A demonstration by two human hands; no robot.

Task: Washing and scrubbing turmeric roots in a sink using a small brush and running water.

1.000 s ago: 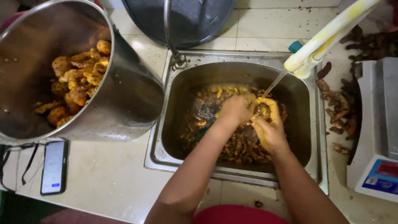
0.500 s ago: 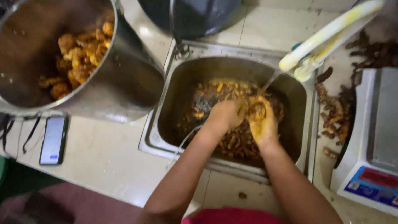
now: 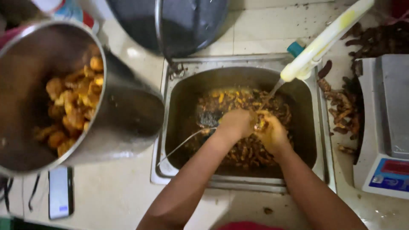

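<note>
A heap of wet brown and yellow roots (image 3: pixel 247 149) is seen lying in the steel sink (image 3: pixel 170 127). Above the heap, near the middle of the sink, the left hand (image 3: pixel 237 123) and the right hand (image 3: pixel 272 135) are pressed together, fingers curled shut over roots held between them. A thin stream is poured onto the hands from the pale tap (image 3: pixel 319 47) at the sink's far right corner. Left of the sink, a large steel pot (image 3: pixel 123 119) is tilted, with yellow pieces (image 3: pixel 72 110) inside. A phone (image 3: pixel 59 191) is laid on the counter below the pot. Right of the sink, loose roots and a scale (image 3: pixel 383 127) are seen.
</note>
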